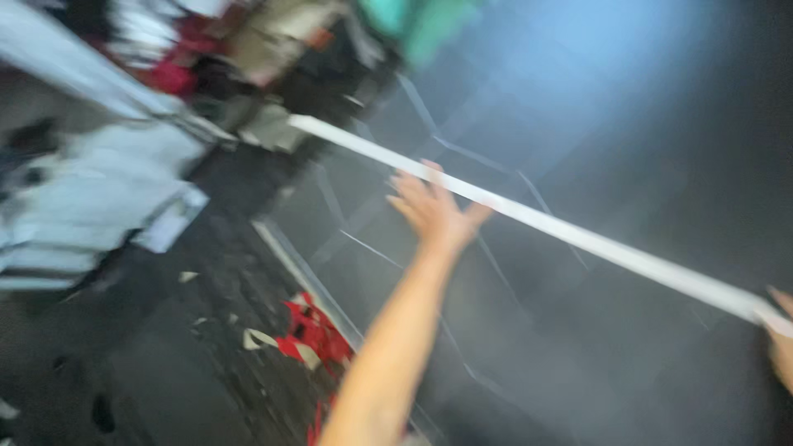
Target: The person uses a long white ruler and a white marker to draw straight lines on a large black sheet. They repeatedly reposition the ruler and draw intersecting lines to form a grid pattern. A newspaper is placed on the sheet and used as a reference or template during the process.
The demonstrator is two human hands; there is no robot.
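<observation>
Although the frame is heavily blurred, a long white strip (529,216) can be made out running diagonally from the upper middle of the view down to the right edge, lying across a broad dark grey sheet (628,124) that is marked with pale lines. The strip reads as thin, straight and rigid enough to hold its line over its whole span (probably a light batten or rule, though the blur does not let me settle the material), so it should weigh little but may flex or swing if gripped at one end only; a hold near each end, or one end plus the middle, looks the steadiest.

The left hand (434,211) reaches out on an extended bare arm, fingers spread wide and pointing up and away, with the palm at the strip's lower edge. Whether it presses on the strip or hovers just short of it I cannot tell; it has not closed around anything. The right hand (781,334) shows only as a sliver at the right border, at the strip's near end; its fingers seem to touch the strip, but how far they are curled is hidden.

Red scraps (314,334) lie on the dark floor to the left, and pale folded cloth (99,198) is heaped beyond.
</observation>
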